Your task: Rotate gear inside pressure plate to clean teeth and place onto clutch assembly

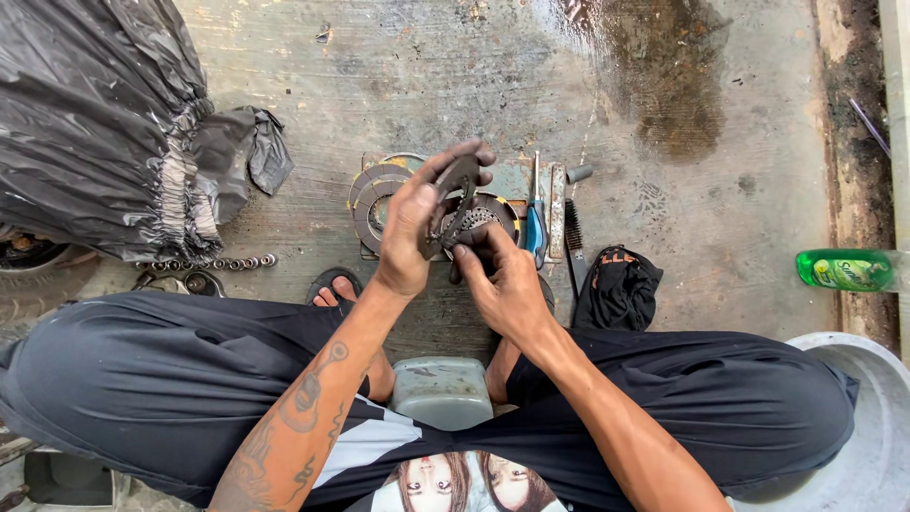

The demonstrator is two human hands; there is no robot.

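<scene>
My left hand (409, 228) holds a dark, worn metal ring plate (459, 186) upright, with its fingers curled over the top edge. My right hand (500, 280) grips the lower edge of the same plate from below. Behind the hands a round perforated metal part (485, 216) rests on a flat metal sheet (517, 180) on the concrete floor. To the left of it lie two stacked grey ring plates (372, 194).
A black plastic cover (95, 123) fills the upper left, with a row of small springs (227, 263) at its foot. Blue-handled pliers (536, 228), a file and a wire brush (574, 237) lie right of the sheet. A black cloth (621, 289), green bottle (844, 270) and grey basin (872, 417) stand right.
</scene>
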